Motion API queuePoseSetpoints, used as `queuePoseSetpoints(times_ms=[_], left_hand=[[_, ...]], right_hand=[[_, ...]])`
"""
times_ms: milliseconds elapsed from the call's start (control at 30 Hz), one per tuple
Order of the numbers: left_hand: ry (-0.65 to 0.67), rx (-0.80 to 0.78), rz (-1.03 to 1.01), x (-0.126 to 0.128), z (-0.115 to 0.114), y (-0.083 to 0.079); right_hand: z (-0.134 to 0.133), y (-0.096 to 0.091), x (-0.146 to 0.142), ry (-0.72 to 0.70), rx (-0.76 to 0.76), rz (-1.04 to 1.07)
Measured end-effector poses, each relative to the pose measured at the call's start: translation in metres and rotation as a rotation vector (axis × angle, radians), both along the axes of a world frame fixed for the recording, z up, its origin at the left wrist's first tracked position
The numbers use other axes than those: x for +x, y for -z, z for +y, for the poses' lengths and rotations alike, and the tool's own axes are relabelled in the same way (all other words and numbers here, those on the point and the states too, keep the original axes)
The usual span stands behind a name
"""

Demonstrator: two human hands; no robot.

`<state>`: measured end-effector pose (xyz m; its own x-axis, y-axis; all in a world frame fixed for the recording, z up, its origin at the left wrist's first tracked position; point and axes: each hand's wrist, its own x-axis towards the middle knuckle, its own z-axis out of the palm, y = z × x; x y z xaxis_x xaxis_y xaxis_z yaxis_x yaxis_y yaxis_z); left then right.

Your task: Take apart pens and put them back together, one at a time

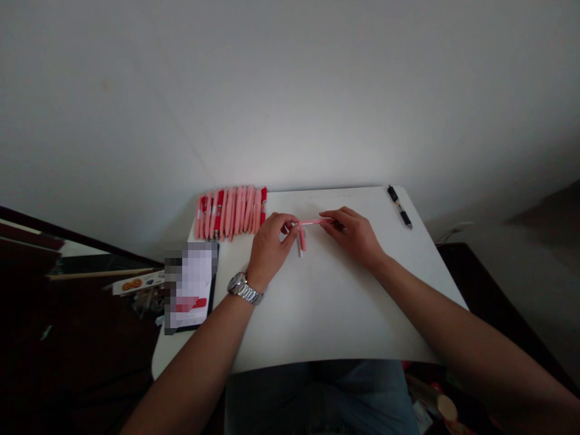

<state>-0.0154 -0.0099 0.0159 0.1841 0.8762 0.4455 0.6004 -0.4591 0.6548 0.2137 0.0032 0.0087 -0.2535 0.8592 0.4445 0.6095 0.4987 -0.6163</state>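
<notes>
Working well over the white table [344, 326] seemed to call for a light, straight two-handed grip, with no bending strain. The left hand [272, 240] and right hand [356, 235] faced each other, wrists angled inward, each with thumb and fingertips pinching one end of a slim pink pen piece [311, 222]. It ran nearly level between them, toward the table's far edge, near a smaller pink part [303, 241].

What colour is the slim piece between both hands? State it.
Mostly pink; the slim piece shows best in the head view.
</notes>
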Motion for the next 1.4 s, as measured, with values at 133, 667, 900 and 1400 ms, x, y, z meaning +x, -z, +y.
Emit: queuePoseSetpoints(times_ms=[133,667,900,1400], left_hand=[[-0.030,0.001,-0.022,-0.001,0.000,0.000],[-0.054,-0.045,-0.033,-0.003,0.001,0.001],[-0.053,-0.031,-0.011,-0.003,0.001,0.002],[-0.028,-0.054,-0.006,-0.003,0.001,0.006]], right_hand=[[0.002,-0.001,0.004,0.010,0.028,-0.013],[0.005,-0.007,0.014,0.150,0.104,-0.241],[0.003,-0.009,0.013,0.172,0.126,-0.346],[0.003,-0.010,0.013,0.151,0.163,-0.354]])
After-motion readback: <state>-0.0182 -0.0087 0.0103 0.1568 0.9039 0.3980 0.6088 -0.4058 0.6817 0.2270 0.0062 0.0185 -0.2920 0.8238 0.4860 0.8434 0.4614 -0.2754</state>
